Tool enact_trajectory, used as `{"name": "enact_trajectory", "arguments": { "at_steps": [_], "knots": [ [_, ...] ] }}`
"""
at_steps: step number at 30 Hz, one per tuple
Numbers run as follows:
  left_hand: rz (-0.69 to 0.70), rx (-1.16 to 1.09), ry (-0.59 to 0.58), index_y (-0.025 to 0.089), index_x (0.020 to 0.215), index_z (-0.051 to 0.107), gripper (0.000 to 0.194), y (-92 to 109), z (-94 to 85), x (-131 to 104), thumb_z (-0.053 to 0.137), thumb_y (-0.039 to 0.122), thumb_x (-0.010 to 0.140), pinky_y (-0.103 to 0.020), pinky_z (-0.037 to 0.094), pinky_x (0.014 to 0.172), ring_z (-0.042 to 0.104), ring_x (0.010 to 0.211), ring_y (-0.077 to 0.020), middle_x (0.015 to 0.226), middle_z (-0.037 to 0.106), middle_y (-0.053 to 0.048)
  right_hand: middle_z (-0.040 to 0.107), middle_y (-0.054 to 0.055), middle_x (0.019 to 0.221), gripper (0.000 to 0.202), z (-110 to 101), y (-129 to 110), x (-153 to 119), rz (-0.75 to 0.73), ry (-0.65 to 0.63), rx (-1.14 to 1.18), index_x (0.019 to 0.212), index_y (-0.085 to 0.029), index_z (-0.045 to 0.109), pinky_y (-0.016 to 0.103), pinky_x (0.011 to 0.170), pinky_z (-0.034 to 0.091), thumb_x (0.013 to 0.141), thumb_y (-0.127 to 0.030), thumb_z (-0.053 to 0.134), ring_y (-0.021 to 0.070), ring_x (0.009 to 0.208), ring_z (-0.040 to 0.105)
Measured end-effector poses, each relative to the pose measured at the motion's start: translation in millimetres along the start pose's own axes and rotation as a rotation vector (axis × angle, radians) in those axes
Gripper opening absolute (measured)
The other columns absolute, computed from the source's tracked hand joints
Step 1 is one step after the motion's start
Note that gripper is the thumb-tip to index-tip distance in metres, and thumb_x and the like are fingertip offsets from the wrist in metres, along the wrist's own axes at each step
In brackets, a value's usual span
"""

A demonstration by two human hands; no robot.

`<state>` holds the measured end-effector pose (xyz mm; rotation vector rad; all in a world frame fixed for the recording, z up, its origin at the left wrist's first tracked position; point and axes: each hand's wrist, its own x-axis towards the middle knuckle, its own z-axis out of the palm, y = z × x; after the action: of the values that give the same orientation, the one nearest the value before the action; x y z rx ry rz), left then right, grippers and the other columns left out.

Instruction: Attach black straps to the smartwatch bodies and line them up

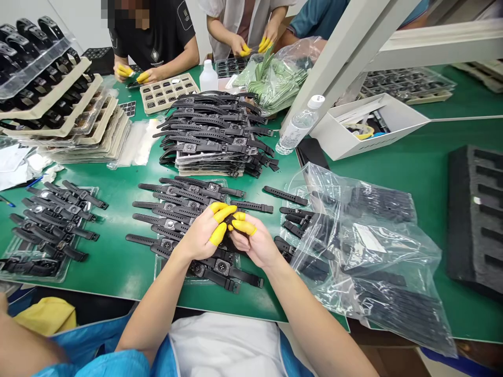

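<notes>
Both my hands meet at the middle of the table, yellow covers on several fingertips. My left hand (208, 230) pinches a small dark piece (231, 219), and my right hand (251, 238) grips the same piece from the other side; the fingers hide most of it. Under and beside them, rows of black smartwatches with straps (168, 224) lie on a clear tray (157, 264), sensor backs up. Loose black straps (285, 195) rest right of my hands, some by the mouth of a clear plastic bag (377, 246) full of straps.
Behind stands a tall stack of watches on trays (216, 136), with a water bottle (301, 125) and white box (369, 125) to its right. More watches (55, 220) lie left. A black foam block (475, 214) sits far right. People (153, 42) work opposite.
</notes>
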<state>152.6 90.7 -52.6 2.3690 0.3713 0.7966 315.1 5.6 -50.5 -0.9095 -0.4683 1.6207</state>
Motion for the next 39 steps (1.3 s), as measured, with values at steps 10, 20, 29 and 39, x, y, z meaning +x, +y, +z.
{"name": "enact_trajectory", "arguments": {
  "at_steps": [10,20,29,39],
  "knots": [
    [0.004,0.036,-0.012,0.021,0.152,0.05,0.047,-5.8,2.6,-0.1,0.042,0.019,0.106,-0.048,0.056,0.108,0.062,0.123,-0.0268,0.13,0.065,-0.015,0.036,-0.013,0.046,0.028,-4.2,2.6,0.7,0.02,-0.007,-0.096,0.082,-0.022,0.052,0.02,0.041,0.014,0.086,-0.043,0.072,0.006,0.041,0.017],
    [-0.117,0.223,0.005,0.024,0.162,0.039,0.06,30.2,-48.8,-1.9,0.048,0.016,0.104,-0.042,0.055,0.113,0.064,0.132,-0.0252,0.143,0.065,-0.013,0.063,-0.001,0.076,0.028,-12.1,-1.8,-5.6,-0.426,-0.005,-0.755,0.102,-0.024,0.067,0.031,0.062,0.042,0.098,-0.051,0.065,0.0169,0.064,0.053],
    [-0.504,0.519,-0.324,0.021,0.121,0.07,0.026,52.4,-131.4,-90.2,0.05,0.027,0.105,-0.04,0.056,0.094,0.069,0.102,-0.0253,0.11,0.075,-0.009,0.07,0.01,0.097,0.034,12.9,25.3,-20.8,-0.556,-0.291,-1.501,0.102,-0.018,0.073,0.032,0.065,0.042,0.11,-0.035,0.045,0.0203,0.079,0.064],
    [-0.71,0.477,-0.382,0.021,0.108,0.071,0.024,38.3,-111.3,-158.4,0.048,0.02,0.103,-0.041,0.049,0.098,0.061,0.105,-0.0241,0.113,0.066,-0.008,0.075,0.01,0.099,0.012,55.8,64.6,-41.1,-0.389,-0.633,-1.893,0.103,-0.018,0.068,0.032,0.061,0.042,0.105,-0.024,0.058,0.0234,0.085,0.073]
  ]
}}
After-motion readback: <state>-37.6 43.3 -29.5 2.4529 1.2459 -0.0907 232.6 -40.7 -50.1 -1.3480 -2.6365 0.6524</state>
